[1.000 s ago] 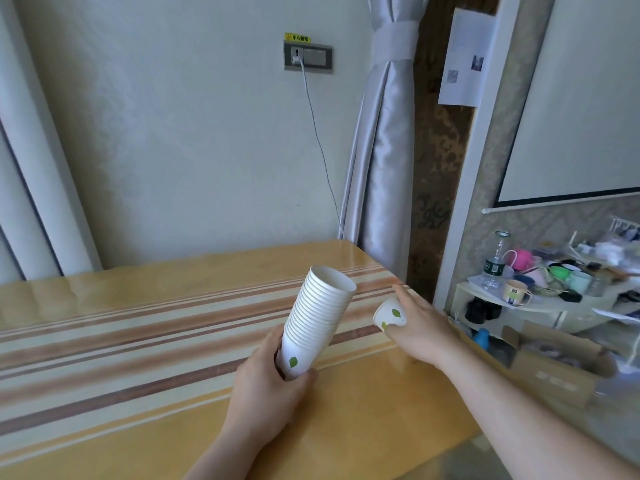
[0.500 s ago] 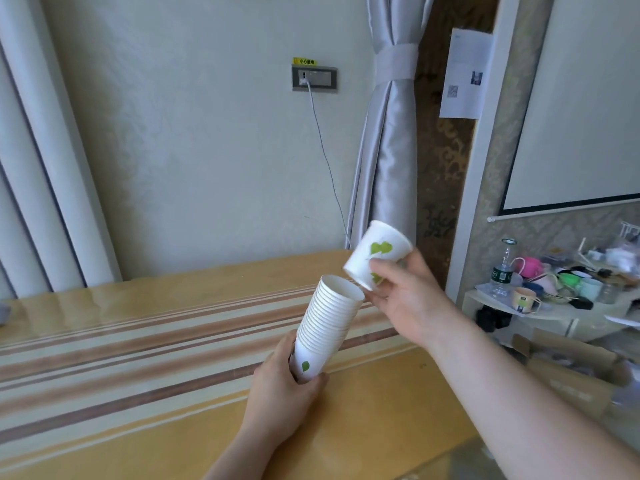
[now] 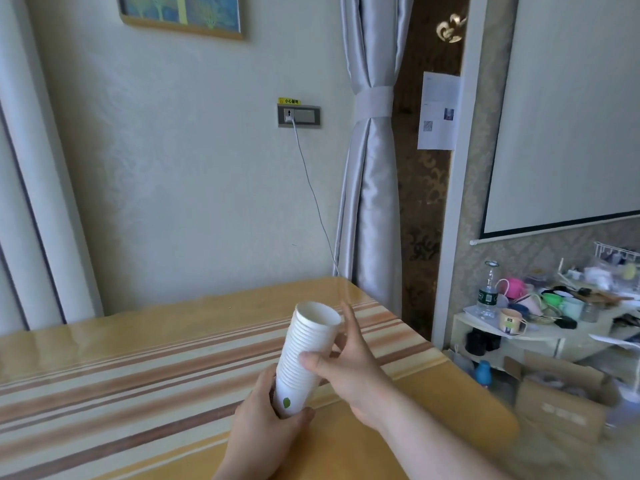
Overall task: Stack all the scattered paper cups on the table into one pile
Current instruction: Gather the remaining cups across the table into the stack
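Nested stack of white paper cups (image 3: 306, 355), held clear above the striped surface (image 3: 138, 368), tilted with its open mouth up and away from me and a green leaf mark on the lowest cup. I judge the stack light and its thin walls easy to crush or oval under a hard squeeze; the rolled rims, packed close along the upper length, are the stiffest part, while the smooth tapered sides could let cups slide apart if the stack is tipped mouth-down. The best hold, in my judgement, is low around the base cup, where the nested bottoms give the most support, with only a light steadying touch higher up. My left hand (image 3: 266, 431) has its grip wrapped closed around that base cup. My right hand (image 3: 349, 368) lies against the stack's right side, thumb pressed on the ribbed middle and fingers loosely spread behind it, more a guide than a clamp. No loose cups show on the visible part of the surface; a cluttered side shelf (image 3: 540, 327) stands well apart at right.
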{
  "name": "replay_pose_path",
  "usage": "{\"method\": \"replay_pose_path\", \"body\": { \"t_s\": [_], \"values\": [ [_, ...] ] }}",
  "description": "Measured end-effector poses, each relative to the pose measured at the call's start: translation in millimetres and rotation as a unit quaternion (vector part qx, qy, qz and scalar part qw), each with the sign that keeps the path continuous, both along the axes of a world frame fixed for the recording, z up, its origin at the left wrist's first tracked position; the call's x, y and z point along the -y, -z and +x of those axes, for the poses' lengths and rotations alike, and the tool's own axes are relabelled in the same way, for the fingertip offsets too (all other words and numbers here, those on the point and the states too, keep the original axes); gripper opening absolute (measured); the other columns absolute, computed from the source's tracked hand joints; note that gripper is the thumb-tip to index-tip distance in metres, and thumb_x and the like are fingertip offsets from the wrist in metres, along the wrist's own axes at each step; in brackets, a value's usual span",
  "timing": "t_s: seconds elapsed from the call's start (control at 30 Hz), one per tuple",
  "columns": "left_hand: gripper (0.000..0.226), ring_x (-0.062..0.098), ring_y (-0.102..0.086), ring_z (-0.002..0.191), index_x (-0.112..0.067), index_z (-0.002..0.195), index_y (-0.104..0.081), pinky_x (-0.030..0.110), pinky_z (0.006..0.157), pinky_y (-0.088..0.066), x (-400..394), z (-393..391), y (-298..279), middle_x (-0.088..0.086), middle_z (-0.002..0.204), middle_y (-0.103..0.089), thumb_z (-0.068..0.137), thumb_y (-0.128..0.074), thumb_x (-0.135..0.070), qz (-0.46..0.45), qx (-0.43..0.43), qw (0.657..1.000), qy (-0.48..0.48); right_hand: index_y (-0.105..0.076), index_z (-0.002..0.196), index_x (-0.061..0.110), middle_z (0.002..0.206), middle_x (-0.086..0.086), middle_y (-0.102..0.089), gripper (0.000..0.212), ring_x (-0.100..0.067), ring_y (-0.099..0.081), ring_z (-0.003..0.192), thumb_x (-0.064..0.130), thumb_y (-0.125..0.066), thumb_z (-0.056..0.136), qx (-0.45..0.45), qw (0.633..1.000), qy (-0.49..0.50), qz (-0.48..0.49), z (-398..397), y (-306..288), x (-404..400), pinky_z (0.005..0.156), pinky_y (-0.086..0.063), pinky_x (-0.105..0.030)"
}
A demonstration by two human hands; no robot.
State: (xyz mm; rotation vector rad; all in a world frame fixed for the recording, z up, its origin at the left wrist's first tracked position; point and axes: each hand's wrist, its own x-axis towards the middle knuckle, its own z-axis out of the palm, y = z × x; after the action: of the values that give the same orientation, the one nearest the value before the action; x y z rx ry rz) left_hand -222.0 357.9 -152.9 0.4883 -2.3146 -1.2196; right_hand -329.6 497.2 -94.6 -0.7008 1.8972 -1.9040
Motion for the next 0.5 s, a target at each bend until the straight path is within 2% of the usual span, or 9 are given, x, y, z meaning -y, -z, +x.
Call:
{"method": "replay_pose_path", "body": {
  "t_s": [0.03,0.07,0.13,0.17,0.27,0.4,0.5],
  "values": [
    [0.068,-0.005,-0.073,0.093,-0.063,0.114,-0.052,0.021,0.079,-0.056,5,0,0,-0.034,0.1,-0.075,0.063,-0.092,-0.043,0.017,0.006,1.0,0.002,-0.004,0.15,0.066,0.138,0.015,-0.064,0.119,-0.001,-0.068,0.118,0.014,-0.089,0.084,0.004,1.0,-0.009,0.013,4,7,4,0.087,-0.061,-0.026],
    [0.071,-0.003,-0.076,0.093,-0.06,0.117,-0.055,0.024,0.082,-0.059,11,0,-1,-0.033,0.1,-0.077,0.059,-0.093,-0.046,0.027,0.014,1.0,0.003,-0.013,0.15,0.063,0.133,0.014,-0.068,0.111,0.001,-0.071,0.112,0.011,-0.087,0.085,0.006,0.999,-0.017,0.027,8,14,10,0.08,-0.06,-0.023],
    [0.073,-0.003,-0.078,0.09,-0.055,0.12,-0.06,0.029,0.085,-0.062,24,3,-2,-0.029,0.103,-0.079,0.054,-0.091,-0.049,0.025,0.029,0.999,-0.002,-0.048,0.136,0.053,0.126,0.014,-0.073,0.077,0.0,-0.074,0.107,0.014,-0.087,0.082,-0.01,0.997,-0.032,0.065,16,23,26,0.076,-0.062,-0.025],
    [0.073,-0.005,-0.077,0.088,-0.052,0.12,-0.062,0.03,0.085,-0.062,32,5,-1,-0.025,0.103,-0.08,0.053,-0.089,-0.05,0.018,0.038,0.999,-0.011,-0.056,0.129,0.048,0.123,0.015,-0.074,0.066,0.001,-0.073,0.108,0.018,-0.088,0.079,-0.021,0.996,-0.034,0.083,20,26,36,0.08,-0.062,-0.025],
    [0.074,-0.004,-0.077,0.084,-0.045,0.125,-0.063,0.029,0.081,-0.061,59,17,-2,-0.022,0.098,-0.081,0.055,-0.085,-0.045,-0.004,0.055,0.997,-0.047,-0.058,0.124,0.049,0.12,0.021,-0.074,0.064,0.001,-0.07,0.111,0.03,-0.088,0.069,-0.051,0.992,-0.043,0.105,31,28,70,0.094,-0.063,-0.031],
    [0.061,0.004,-0.073,0.091,-0.039,0.124,-0.064,0.034,0.077,-0.056,91,36,-9,-0.011,0.098,-0.08,0.07,-0.09,-0.027,-0.015,0.057,0.993,-0.107,-0.053,0.137,0.051,0.123,0.025,-0.07,0.077,-0.001,-0.066,0.115,0.031,-0.088,0.07,-0.108,0.986,-0.076,0.106,45,16,113,0.086,-0.059,-0.025],
    [0.063,0.009,-0.074,0.092,-0.039,0.113,-0.065,0.042,0.081,-0.062,112,43,-12,-0.011,0.096,-0.08,0.056,-0.092,-0.038,-0.013,0.06,0.988,-0.141,-0.049,0.139,0.056,0.122,0.026,-0.07,0.079,-0.002,-0.067,0.115,0.035,-0.088,0.073,-0.137,0.981,-0.082,0.105,49,13,138,0.088,-0.06,-0.029]
  ]
}}
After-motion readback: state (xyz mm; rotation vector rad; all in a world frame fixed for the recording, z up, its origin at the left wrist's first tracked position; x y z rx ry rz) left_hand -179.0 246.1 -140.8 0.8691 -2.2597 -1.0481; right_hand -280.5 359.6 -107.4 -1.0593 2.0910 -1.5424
